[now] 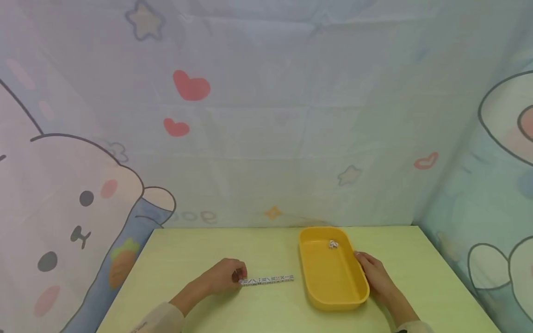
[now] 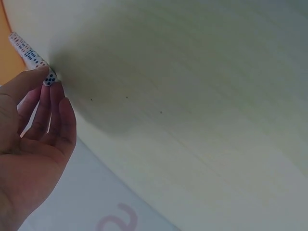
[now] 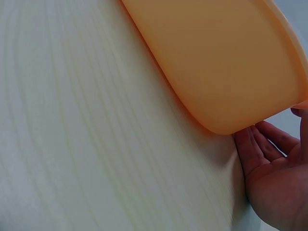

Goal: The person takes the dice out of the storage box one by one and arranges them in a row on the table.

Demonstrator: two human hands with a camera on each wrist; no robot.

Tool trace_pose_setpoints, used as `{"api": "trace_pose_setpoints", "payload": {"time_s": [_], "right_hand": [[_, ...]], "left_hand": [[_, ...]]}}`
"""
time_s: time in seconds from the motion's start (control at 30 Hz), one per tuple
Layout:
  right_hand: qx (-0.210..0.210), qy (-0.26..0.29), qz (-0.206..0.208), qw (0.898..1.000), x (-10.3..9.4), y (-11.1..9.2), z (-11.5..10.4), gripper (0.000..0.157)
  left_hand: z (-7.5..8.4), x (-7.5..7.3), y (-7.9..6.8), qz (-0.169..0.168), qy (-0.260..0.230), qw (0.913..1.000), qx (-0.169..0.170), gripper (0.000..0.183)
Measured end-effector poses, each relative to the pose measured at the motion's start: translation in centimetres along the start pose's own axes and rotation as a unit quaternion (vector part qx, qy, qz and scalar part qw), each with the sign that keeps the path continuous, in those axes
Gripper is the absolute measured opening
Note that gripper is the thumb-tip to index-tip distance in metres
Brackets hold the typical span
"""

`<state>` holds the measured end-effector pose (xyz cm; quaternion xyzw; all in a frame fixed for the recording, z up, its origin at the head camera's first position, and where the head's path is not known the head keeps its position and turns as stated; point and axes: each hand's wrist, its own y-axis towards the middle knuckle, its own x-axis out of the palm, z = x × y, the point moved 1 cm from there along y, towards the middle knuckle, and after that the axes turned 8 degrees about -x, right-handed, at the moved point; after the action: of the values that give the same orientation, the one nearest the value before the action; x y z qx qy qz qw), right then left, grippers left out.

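A straight row of small white dice (image 1: 270, 280) lies on the table, left of a yellow tray (image 1: 337, 305). My left hand (image 1: 222, 276) is at the row's left end. In the left wrist view, its thumb and fingertips pinch the end die (image 2: 50, 79), which lines up with the other dice. My right hand (image 1: 378, 276) holds the tray by its right side. From the right wrist, its fingers (image 3: 250, 144) are seen against the tray's outer wall, with the thumb mostly out of frame. A few loose dice (image 1: 333, 244) sit at the tray's far end.
The pale yellow-green table (image 1: 200, 245) ends at a cloth backdrop (image 1: 266, 138) printed with hearts, stars and cartoon figures. More of this cloth hangs along the left and right sides.
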<state>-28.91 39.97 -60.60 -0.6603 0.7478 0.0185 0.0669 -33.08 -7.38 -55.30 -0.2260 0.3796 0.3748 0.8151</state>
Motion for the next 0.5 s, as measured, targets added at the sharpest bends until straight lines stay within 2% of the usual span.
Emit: {"api": "trace_pose_setpoints", "payload": {"time_s": [0.5], "right_hand": [[-0.005,0.006,-0.003,1.0,0.08,-0.06,0.04,0.061]], "left_hand": [[-0.52,0.54,-0.07,0.004,-0.009,0.9999,-0.01,0.021]]}}
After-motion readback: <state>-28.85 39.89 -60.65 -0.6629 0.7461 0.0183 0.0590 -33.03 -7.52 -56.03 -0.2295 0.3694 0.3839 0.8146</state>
